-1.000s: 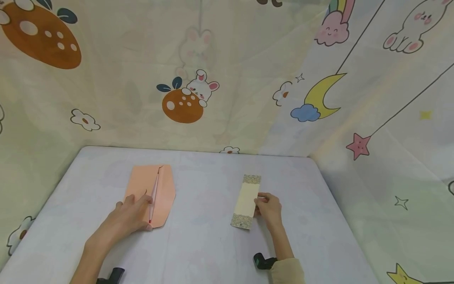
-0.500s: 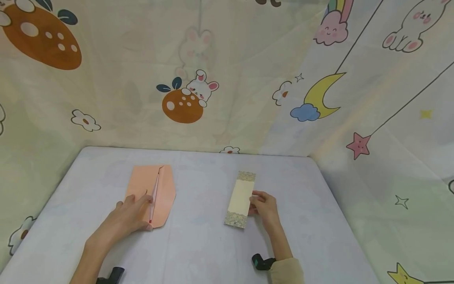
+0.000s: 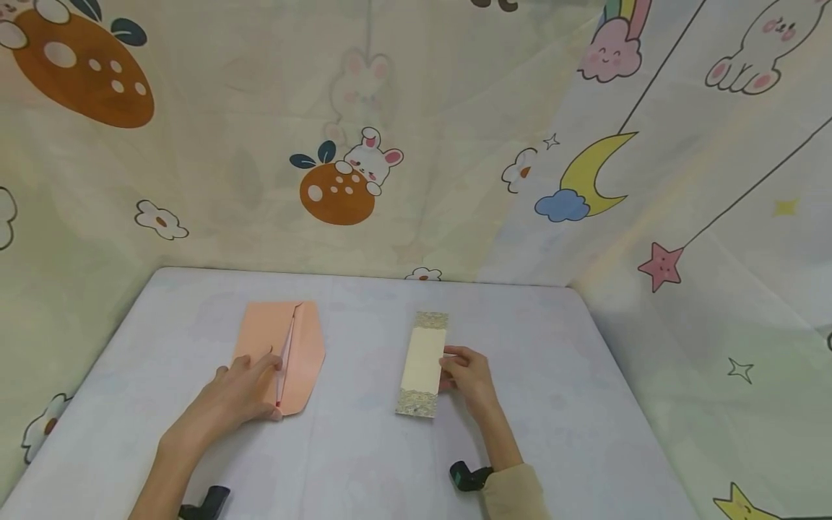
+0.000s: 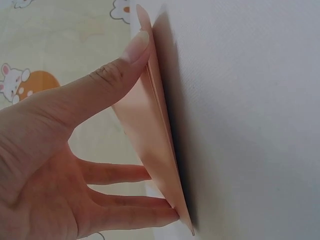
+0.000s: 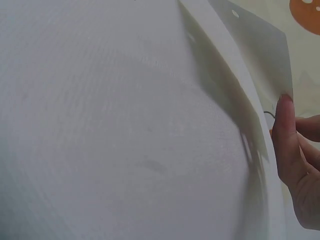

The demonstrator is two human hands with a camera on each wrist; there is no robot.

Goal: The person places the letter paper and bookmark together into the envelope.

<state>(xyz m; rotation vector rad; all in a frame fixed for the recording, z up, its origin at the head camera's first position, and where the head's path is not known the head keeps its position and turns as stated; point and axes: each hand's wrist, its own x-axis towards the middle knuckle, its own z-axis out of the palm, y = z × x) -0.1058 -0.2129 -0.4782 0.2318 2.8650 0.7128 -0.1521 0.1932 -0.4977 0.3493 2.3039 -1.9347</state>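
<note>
A peach paper envelope [image 3: 308, 354] lies on the left of the table, a narrow gap showing along its seam. On it rests my left hand [image 3: 227, 401]; in the left wrist view the thumb touches one end and the straight fingertips press on the envelope [image 4: 156, 150] further along. My right hand [image 3: 471, 379] pinches the right long edge of a cream card strip [image 3: 422, 359] with a glittery band at each end. Seen from the right wrist, the card [image 5: 265, 55] has a small hole near one end and is lifted at the thumb.
Both hands work over a white-covered table [image 3: 364, 448]. Behind it hangs a cartoon-printed cloth [image 3: 455, 180] that also closes off the sides. Black camera mounts [image 3: 469, 477] are worn at the wrists.
My right hand has carried the card to the left, closer to the envelope. The left hand and the envelope have stayed in place.
</note>
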